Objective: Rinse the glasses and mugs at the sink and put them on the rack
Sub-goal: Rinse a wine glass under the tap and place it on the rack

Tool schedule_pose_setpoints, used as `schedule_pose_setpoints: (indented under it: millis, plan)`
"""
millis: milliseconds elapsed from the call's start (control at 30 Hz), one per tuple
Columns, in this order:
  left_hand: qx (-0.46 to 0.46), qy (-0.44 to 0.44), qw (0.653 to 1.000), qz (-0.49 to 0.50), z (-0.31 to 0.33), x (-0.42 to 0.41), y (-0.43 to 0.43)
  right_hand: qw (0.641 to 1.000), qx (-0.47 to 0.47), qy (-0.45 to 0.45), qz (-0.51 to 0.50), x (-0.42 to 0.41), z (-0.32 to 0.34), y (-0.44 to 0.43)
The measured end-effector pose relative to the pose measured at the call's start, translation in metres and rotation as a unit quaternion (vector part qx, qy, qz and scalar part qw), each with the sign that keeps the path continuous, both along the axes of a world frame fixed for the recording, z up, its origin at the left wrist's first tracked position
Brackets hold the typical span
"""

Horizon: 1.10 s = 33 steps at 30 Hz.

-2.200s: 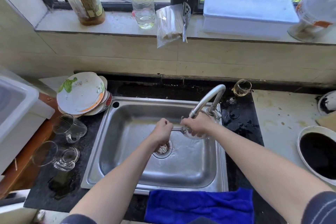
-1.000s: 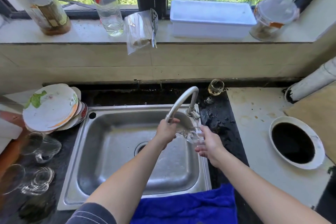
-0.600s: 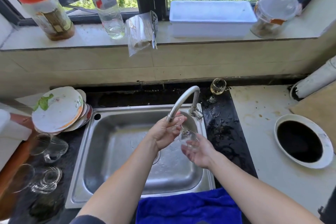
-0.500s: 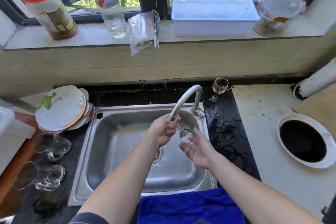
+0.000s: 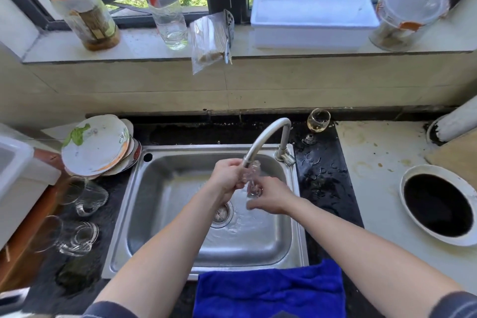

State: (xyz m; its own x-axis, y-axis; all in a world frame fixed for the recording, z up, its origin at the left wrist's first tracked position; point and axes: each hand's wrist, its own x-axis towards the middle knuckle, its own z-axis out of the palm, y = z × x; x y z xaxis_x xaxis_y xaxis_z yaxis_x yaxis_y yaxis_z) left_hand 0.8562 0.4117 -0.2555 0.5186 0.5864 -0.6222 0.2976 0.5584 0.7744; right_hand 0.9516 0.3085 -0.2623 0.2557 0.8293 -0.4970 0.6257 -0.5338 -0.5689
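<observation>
Head view. Both forearms entered from bottom edge and met at frame centre over sink [image 5: 121, 217]. Left hand [image 5: 227, 180] curled round upper part of small glass [image 5: 252, 178], just under faucet [image 5: 268, 134] spout. Right hand [image 5: 271, 199] pinched glass's lower end, fingers bent. Glass blurred, water running. Near mug [image 5: 67, 235] and far mug [image 5: 83, 195] lay on their sides at left; plates [image 5: 95, 146] above them. Wine glass [image 5: 319, 121] upper right of sink; blue towel [image 5: 271, 289] at bottom.

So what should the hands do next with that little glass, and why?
Probably tip the glass over the sink to empty it: the left hand and right hand both grip it right under the tap, and water runs across the sink below.
</observation>
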Motion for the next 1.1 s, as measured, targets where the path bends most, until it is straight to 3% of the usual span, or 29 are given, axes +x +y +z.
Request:
schedule_pose_setpoints:
  millis: [133,267,400,567,667,800,933,1100]
  plan:
    - [0.053,0.019,0.998,-0.006,0.010,-0.015,0.002,0.990,0.028,0.070,-0.117,-0.008,-0.022,0.021]
    - [0.096,0.097,0.986,0.097,0.009,-0.048,0.005,0.982,0.044,0.117,-0.144,-0.008,-0.028,0.041]
    - [0.075,0.145,0.975,0.152,0.006,-0.088,-0.007,0.929,0.063,0.259,-0.258,-0.007,-0.026,0.063]
    - [0.047,0.172,0.968,0.179,0.001,-0.116,-0.024,0.872,0.043,0.357,-0.333,-0.010,-0.028,0.070]
    - [0.044,0.179,0.967,0.176,-0.004,-0.121,-0.027,0.861,0.021,0.384,-0.332,-0.018,-0.027,0.066]
    - [0.050,0.193,0.970,0.136,-0.014,-0.120,-0.020,0.883,0.069,0.338,-0.319,-0.027,-0.018,0.049]
    - [0.077,0.207,0.974,0.046,-0.027,-0.112,-0.004,0.950,0.066,0.166,-0.257,-0.034,-0.022,0.015]
    - [0.129,0.206,0.965,-0.099,-0.042,-0.106,0.011,0.948,0.076,0.075,-0.299,-0.056,-0.018,-0.018]
